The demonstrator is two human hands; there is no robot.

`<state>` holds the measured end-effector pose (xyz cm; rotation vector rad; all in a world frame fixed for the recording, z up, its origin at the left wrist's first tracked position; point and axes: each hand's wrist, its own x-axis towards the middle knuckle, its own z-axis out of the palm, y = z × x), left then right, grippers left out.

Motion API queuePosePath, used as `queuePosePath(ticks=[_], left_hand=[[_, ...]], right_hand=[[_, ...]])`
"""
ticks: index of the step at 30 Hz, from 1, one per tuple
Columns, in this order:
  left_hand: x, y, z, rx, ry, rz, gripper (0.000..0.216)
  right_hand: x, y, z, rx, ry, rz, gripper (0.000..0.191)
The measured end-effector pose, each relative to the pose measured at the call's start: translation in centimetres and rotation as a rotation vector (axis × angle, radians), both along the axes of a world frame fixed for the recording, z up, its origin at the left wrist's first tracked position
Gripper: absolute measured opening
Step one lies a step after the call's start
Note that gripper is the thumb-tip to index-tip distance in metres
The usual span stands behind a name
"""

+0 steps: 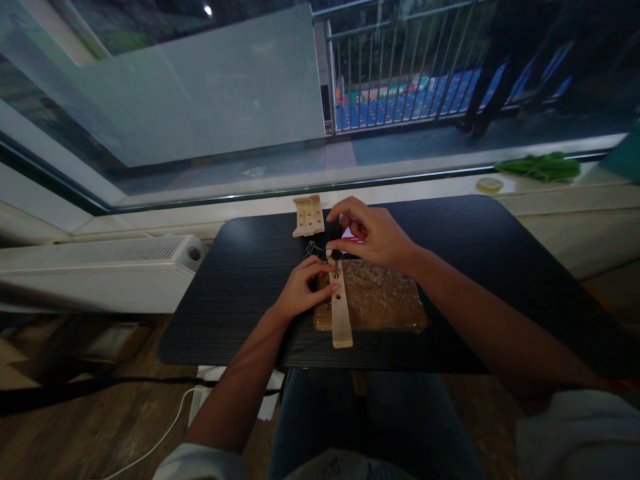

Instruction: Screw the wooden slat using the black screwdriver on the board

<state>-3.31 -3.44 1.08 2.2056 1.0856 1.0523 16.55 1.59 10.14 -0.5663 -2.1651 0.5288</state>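
My right hand is closed around the black handle of a screwdriver, which stands upright with its shaft pointing down. Beneath it lies a pale wooden strip with holes, across the left part of a brown slab that looks wrapped in clear film. The shaft meets the strip at one of its upper holes, where a screw head seems to sit. With thumb and fingers, my left hand grips the strip on either side of that spot. Several loose screws lie just beyond my left fingers.
Several similar wooden strips rest together at the far edge of the black table. A pink-lit object is partly hidden behind my right hand. On the windowsill are green leaves and a yellow tape roll. A radiator stands left.
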Motion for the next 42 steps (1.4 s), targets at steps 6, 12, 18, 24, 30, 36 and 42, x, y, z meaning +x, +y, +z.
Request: queuePosePath(ticks=[6, 12, 18, 24, 30, 36, 42], left_hand=[[0.0, 0.0, 0.0, 0.013, 0.004, 0.0, 0.026], [0.0, 0.0, 0.1, 0.016, -0.002, -0.004, 0.026], [0.0, 0.0, 0.0, 0.009, -0.011, -0.003, 0.025], [0.1, 0.0, 0.0, 0.019, -0.012, -0.01, 0.024], [0.0, 0.0, -0.1, 0.008, -0.013, -0.007, 0.026], [0.0, 0.0, -0.1, 0.001, -0.006, -0.002, 0.026], [0.1, 0.0, 0.1, 0.013, -0.003, -0.004, 0.025]], right_hand=[[0.1, 0.0, 0.0, 0.053, 0.015, 0.05, 0.029], [0.9, 0.3, 0.5, 0.033, -0.068, 0.159, 0.025], [1.2, 0.4, 0.9, -0.06, -0.113, 0.194, 0.027], [1.1, 0.2, 0.9, -0.152, -0.099, 0.232, 0.025], [0.8, 0.2, 0.6, -0.254, -0.042, 0.331, 0.02], [0.8, 0.0, 0.7, -0.344, -0.01, 0.378, 0.023], [0.9, 0.4, 0.6, -0.164, -0.09, 0.291, 0.032]])
